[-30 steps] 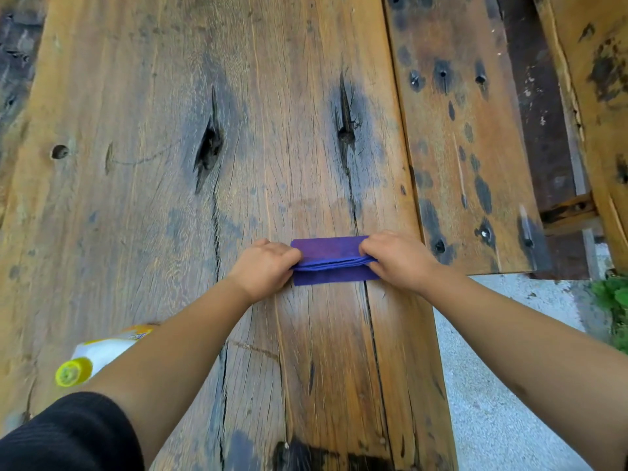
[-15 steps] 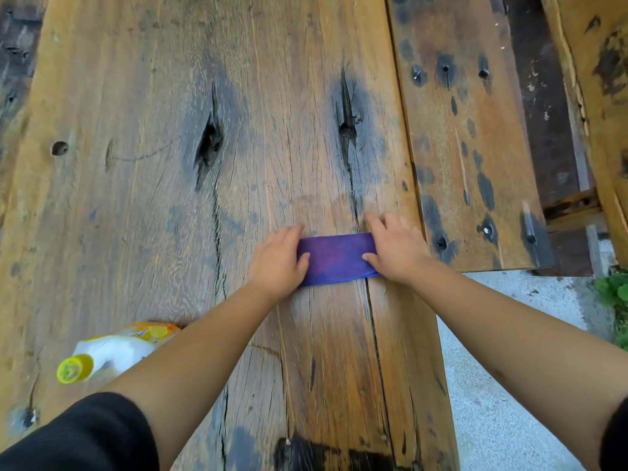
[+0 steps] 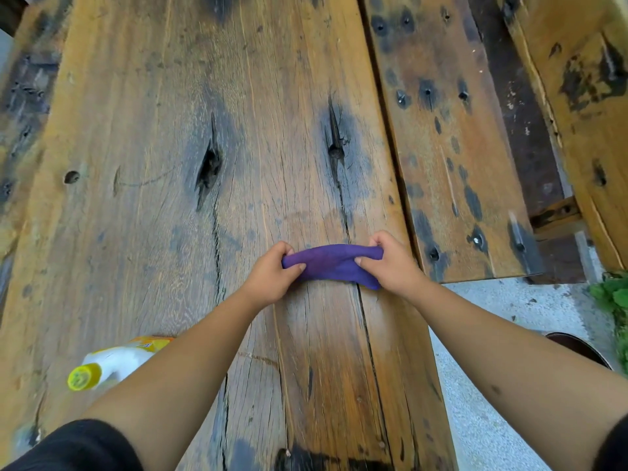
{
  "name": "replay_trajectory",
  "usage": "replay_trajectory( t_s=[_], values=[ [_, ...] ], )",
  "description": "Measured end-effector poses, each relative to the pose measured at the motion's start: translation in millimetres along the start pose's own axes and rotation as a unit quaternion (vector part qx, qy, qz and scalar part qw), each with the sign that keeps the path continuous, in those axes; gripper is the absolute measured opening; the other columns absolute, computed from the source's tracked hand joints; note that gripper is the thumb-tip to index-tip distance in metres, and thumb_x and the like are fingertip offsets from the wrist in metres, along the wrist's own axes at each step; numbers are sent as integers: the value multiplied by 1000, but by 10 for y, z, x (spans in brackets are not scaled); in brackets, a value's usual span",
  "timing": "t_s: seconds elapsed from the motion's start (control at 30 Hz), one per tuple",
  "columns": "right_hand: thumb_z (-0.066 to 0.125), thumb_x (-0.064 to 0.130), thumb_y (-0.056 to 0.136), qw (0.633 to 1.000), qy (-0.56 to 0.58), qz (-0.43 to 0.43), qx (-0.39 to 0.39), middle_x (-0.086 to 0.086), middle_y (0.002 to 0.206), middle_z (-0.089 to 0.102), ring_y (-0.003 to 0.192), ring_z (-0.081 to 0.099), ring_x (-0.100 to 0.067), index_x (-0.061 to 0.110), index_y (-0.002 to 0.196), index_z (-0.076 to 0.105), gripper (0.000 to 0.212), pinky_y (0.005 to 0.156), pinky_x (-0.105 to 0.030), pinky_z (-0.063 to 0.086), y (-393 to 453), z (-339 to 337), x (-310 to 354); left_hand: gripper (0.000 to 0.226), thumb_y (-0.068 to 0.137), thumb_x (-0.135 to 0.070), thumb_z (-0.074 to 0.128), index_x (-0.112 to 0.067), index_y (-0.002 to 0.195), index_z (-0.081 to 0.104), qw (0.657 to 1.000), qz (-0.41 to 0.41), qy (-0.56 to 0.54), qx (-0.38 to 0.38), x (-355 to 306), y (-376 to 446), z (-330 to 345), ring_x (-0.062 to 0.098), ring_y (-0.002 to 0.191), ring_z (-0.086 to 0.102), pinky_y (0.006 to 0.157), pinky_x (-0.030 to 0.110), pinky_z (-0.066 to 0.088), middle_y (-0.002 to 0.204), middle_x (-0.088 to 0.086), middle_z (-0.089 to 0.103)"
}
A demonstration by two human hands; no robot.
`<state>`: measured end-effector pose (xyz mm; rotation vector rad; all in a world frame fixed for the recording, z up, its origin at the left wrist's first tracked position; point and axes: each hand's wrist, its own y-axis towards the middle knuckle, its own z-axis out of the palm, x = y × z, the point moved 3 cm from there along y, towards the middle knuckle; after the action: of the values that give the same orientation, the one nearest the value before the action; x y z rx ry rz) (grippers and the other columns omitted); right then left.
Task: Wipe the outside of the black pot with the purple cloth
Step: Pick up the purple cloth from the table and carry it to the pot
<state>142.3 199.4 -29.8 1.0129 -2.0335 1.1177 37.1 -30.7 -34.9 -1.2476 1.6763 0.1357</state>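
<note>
A folded purple cloth (image 3: 331, 265) is held between both hands just above the wooden table (image 3: 163, 212), near its right side. My left hand (image 3: 270, 278) pinches the cloth's left end with thumb and curled fingers. My right hand (image 3: 394, 263) pinches the right end the same way. The cloth bows slightly upward in the middle. No black pot shows on the table; a dark round rim (image 3: 577, 346) peeks out on the ground past my right forearm, and I cannot tell what it is.
A white bottle with a yellow cap (image 3: 102, 363) lies on the table at the near left, partly behind my left forearm. A second plank (image 3: 452, 137) adjoins on the right. Grey concrete ground (image 3: 492, 385) and green plants (image 3: 611, 297) lie beyond the table's right edge.
Half a second ago both hands pressed the folded cloth flat on the table; now their fingers have curled round its ends and lifted it off the wood.
</note>
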Motion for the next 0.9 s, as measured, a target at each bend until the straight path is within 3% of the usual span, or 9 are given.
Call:
replay_trajectory(
  t_s=[0.1,0.23,0.37,0.43,0.5,0.6,0.7,0.9],
  values=[
    [70,16,84,994,95,5,-45,4,70,56,55,52,1,20,81,48,23,50,-16,40,-216,-135,132,24,91,-9,66,-21,82,47,992,6,-124,-5,-228,-206,-66,-1,56,48,57,21,37,69,-7,53],
    [64,21,92,981,178,11,-72,1,86,63,66,62,3,23,96,52,13,56,-14,44,-622,-314,297,13,96,-13,61,-17,88,51,975,15,-223,-3,-599,-576,-78,7,66,58,62,25,43,76,-3,63],
    [65,13,92,968,233,1,-97,-7,103,68,86,68,-12,18,108,55,20,74,-26,54,-1171,-525,368,9,97,-13,59,-16,90,53,959,28,-280,-27,-937,-1008,32,5,67,64,58,19,48,77,-7,69],
    [67,6,89,960,264,-1,-99,-12,107,70,93,70,-22,14,109,58,24,82,-36,56,-1491,-620,355,9,96,-12,59,-15,90,54,959,35,-281,-29,-1047,-1204,110,10,72,66,64,26,52,82,0,70],
    [68,1,87,952,281,-6,-118,-11,103,72,90,71,-20,14,105,61,24,79,-36,57,-1843,-706,311,8,95,-11,61,-14,91,55,961,48,-273,-18,-1146,-1392,205,13,72,67,65,28,52,83,5,71],
    [67,2,87,940,285,3,-185,-3,93,73,83,70,-17,17,99,64,19,74,-34,57,-2369,-788,189,10,94,-7,62,-14,90,55,961,74,-266,18,-1300,-1635,399,14,69,68,63,28,53,81,6,73],
    [64,2,89,915,308,24,-261,-7,92,71,82,67,-21,16,95,63,15,75,-40,54,-2921,-838,-26,12,94,-6,61,-15,90,54,960,98,-251,70,-1473,-1868,679,19,72,66,67,31,52,87,13,72],
    [61,3,91,857,344,78,-376,-12,94,68,78,65,-20,13,95,57,11,70,-38,51,-3966,-879,-575,17,94,-2,59,-17,88,54,949,146,-208,189,-1731,-2373,1463,6,61,64,59,21,51,75,2,71]
  ],
)
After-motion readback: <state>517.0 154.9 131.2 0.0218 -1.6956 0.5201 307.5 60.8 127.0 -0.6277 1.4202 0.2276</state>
